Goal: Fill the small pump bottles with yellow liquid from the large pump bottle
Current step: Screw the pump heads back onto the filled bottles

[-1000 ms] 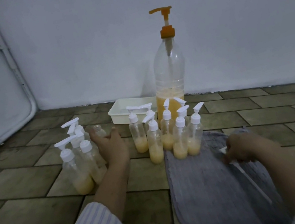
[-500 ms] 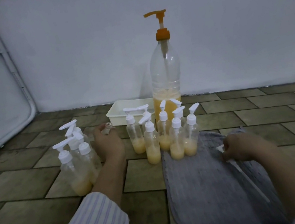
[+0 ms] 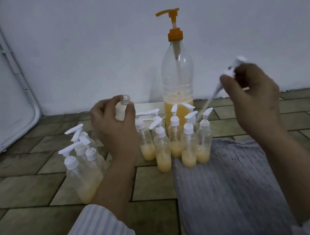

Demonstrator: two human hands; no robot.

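Note:
My left hand (image 3: 113, 124) holds a small uncapped clear bottle (image 3: 123, 107) in the air, its open neck pointing up. Raised at the right, my right hand (image 3: 253, 93) pinches a white pump cap (image 3: 234, 67) whose thin dip tube (image 3: 207, 104) slants down and left. The large clear bottle (image 3: 178, 84) with an orange pump (image 3: 172, 25) stands at the wall, yellow liquid low inside. In front of it stand several capped small bottles (image 3: 175, 142) with yellow liquid at the bottom. Another capped group (image 3: 82, 163) stands left of my left forearm.
A grey towel (image 3: 224, 188) lies on the tiled floor under my right forearm. A white tray (image 3: 148, 108) sits behind the small bottles, partly hidden by my left hand. A white wall closes the back, and a white frame (image 3: 17, 69) leans at the left.
My left hand has lifted the uncapped small bottle off the floor. My right hand has risen from the towel with the pump cap and its tube.

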